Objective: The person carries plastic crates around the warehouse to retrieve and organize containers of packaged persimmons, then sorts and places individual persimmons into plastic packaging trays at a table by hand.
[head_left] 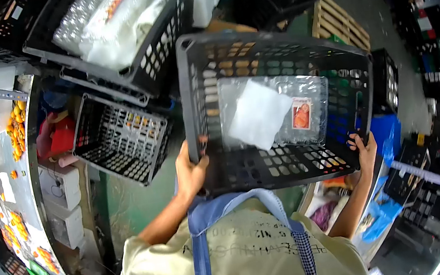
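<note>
I hold a black plastic crate (pixel 287 176) in front of my body. My left hand (pixel 191 169) is closed round its left end, with the fingertips through the handle opening. At the right end my right hand (pixel 365 148) grips the other handle. Inside the crate lie clear plastic packs (pixel 317 87), a white sheet (pixel 259 114) and a small label with a red and orange picture (pixel 301 113). The crate tilts so that its inside faces me.
Another black crate (pixel 119 137) sits low at the left. Above it, a crate (pixel 150 63) holds clear packs and white bags. A metal table (pixel 32 181) with orange and yellow produce runs along the left. A wooden pallet (pixel 340 22) and blue plastic (pixel 380 213) are at the right.
</note>
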Motion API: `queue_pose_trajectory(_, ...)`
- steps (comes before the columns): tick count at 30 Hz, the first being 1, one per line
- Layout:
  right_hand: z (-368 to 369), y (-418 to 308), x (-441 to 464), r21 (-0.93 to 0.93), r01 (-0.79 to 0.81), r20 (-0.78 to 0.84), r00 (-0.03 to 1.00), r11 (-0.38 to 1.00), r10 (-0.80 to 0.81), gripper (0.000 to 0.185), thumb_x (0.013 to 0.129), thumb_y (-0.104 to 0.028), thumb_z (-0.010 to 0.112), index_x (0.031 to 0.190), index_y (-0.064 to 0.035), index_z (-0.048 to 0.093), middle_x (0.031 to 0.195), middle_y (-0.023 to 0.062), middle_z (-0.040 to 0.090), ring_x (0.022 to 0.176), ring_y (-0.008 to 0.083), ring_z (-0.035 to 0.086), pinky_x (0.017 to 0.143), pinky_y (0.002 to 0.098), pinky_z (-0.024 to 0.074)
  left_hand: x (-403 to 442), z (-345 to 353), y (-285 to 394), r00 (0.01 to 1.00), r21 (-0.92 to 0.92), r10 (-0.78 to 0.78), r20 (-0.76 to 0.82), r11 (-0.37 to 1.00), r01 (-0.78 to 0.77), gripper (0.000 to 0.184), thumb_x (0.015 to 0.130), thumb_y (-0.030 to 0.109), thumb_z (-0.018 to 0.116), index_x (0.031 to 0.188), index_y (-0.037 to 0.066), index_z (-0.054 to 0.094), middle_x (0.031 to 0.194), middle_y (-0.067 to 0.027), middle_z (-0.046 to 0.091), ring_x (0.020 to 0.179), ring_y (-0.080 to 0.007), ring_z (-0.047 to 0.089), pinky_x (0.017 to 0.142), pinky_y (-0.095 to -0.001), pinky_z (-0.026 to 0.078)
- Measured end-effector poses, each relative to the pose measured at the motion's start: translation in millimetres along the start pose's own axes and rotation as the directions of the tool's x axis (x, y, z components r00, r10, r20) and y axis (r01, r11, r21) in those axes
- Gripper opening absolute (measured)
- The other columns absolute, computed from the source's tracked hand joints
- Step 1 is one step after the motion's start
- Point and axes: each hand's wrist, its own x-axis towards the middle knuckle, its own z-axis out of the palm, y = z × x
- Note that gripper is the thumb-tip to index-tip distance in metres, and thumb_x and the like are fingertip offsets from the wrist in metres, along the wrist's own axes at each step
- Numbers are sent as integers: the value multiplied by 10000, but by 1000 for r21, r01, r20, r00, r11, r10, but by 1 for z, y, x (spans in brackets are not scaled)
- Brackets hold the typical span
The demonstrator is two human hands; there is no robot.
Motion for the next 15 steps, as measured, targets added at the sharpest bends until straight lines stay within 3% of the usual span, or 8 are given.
queue_pose_trajectory(4, 23, -30, 127, -36, 112, 246, 964, 993, -100, 191, 908, -75, 575, 1073, 7, 526, 903, 103, 655, 745, 144, 635, 609, 237, 516, 1, 38, 1, 964, -47, -123, -236, 992, 115, 388, 673, -58, 553, 1041, 57, 598, 840, -18, 555, 753, -121, 524, 705, -258, 436)
queue_pose_trajectory(6, 47, -49, 189, -72, 213, 371, 913, 974, -172, 244, 908, -69, 566, 1133, 13, 516, 908, 107, 663, 741, 149, 638, 610, 244, 517, 2, 64, -2, 915, -160, -185, -359, 978, 135, 375, 689, -58, 568, 1042, 68, 589, 758, -1, 538, 706, -99, 517, 662, -246, 430)
queue_pose_trajectory(9, 96, -80, 266, -99, 292, 526, 827, 951, -199, 303, 906, -69, 566, 1189, 10, 493, 900, 93, 672, 737, 136, 634, 608, 246, 508, 3, 108, -2, 779, -321, -366, -509, 921, 222, 374, 693, -71, 565, 1037, 74, 587, 769, 11, 538, 683, -83, 512, 621, -230, 423)
queue_pose_trajectory(15, 196, -135, 365, -48, 450, 776, 579, 892, -250, 266, 881, -78, 588, 1128, 9, 540, 876, 65, 675, 725, 110, 622, 606, 255, 514, 21, 172, -4, 577, -433, -398, -713, 898, 83, 377, 680, -93, 541, 1023, 54, 590, 775, 11, 532, 666, -76, 495, 606, -216, 400)
